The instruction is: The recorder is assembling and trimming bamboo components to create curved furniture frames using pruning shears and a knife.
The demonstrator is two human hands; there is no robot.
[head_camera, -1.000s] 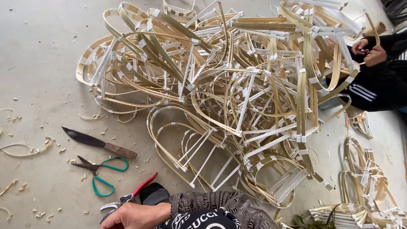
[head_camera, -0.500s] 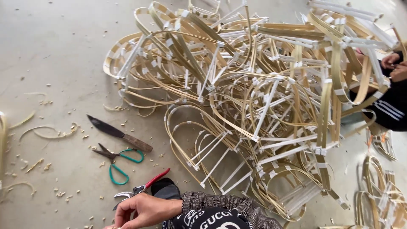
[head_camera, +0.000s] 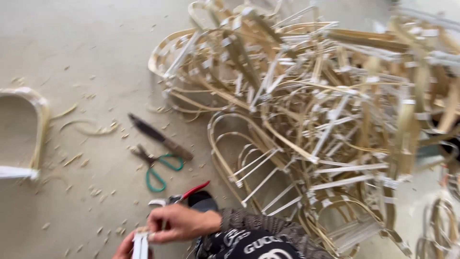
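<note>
At the bottom edge, my right hand (head_camera: 178, 222) reaches in from a patterned dark sleeve (head_camera: 258, 232) and pinches the top of a small bundle of white strips (head_camera: 140, 244). My left hand (head_camera: 125, 247), only partly in view, holds the same bundle from below. Just above the hands lie red-handled pruners (head_camera: 184, 194) on the concrete floor. Further up are green-handled scissors (head_camera: 155, 169) and a dark knife (head_camera: 160, 137).
A large tangled pile of bent bamboo frames with white bindings (head_camera: 316, 115) fills the right half. A single bent bamboo frame (head_camera: 37, 124) lies at the left edge. Bamboo shavings (head_camera: 88, 127) are scattered over the floor.
The view has swung left, so the pile and tools sit further right. My left hand has come into view and both hands now grip the white strips. The left frame has appeared.
</note>
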